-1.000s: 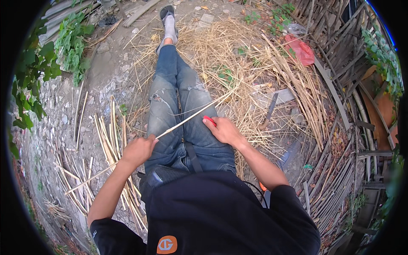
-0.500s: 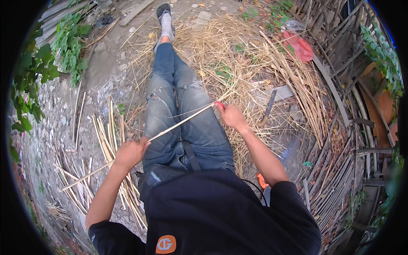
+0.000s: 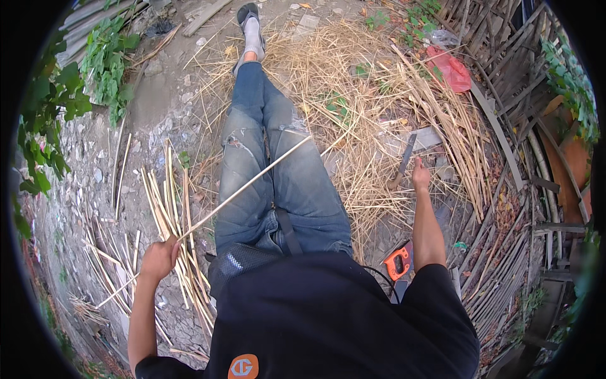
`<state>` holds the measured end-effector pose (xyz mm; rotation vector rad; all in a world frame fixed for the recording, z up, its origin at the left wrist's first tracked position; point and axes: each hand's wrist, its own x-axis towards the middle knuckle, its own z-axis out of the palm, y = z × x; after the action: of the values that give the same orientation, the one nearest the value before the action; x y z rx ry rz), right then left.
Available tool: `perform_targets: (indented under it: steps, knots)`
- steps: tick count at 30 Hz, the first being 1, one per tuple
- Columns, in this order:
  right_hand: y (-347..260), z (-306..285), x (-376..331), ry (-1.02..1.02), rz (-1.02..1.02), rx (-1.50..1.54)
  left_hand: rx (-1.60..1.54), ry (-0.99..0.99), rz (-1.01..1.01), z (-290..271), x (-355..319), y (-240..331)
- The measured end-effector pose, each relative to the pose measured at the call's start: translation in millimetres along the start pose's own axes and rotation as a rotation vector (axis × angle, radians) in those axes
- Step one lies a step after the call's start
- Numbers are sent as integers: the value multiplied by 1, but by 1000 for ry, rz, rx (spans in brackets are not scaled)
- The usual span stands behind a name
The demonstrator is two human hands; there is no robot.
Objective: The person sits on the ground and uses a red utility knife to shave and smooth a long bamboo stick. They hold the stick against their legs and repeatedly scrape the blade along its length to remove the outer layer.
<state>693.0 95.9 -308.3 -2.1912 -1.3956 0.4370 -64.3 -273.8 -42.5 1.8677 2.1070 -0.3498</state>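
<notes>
While left hand (image 3: 159, 258) clasps bamboo strip (image 3: 246, 184), right hand (image 3: 421, 175) apart.

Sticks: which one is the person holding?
The long strip slanting across the knees, gripped by the left hand. The other strips lie on the ground.

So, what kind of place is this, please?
Most likely an outdoor yard used for splitting bamboo or cane. The ground is bare dirt and stones, covered with dry straw-like shavings. Cut strips lie in a pile, poles are stacked on the right, and green plants grow at the edge.
</notes>
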Motion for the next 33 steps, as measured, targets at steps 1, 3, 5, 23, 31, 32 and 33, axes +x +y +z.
perform_targets:
  steps: [1,3,5,23,31,32,33]
  knots:
    - [-23,4,-11,-8,-43,132,-38,14,-1,4,3,10]
    - [-59,4,-21,-41,-41,348,-156,47,71,10,34,37]
    - [-118,5,-49,-139,-29,447,-304,43,129,6,62,68]
    - [-304,8,-209,-785,-500,75,-372,59,269,-14,205,229]
    - [-315,4,-224,-731,-480,-49,-278,9,253,-21,207,241]
    - [-319,2,-228,-727,-476,-68,-272,11,248,-22,201,235]
    - [-318,4,-227,-702,-446,-47,-260,8,251,-26,195,227]
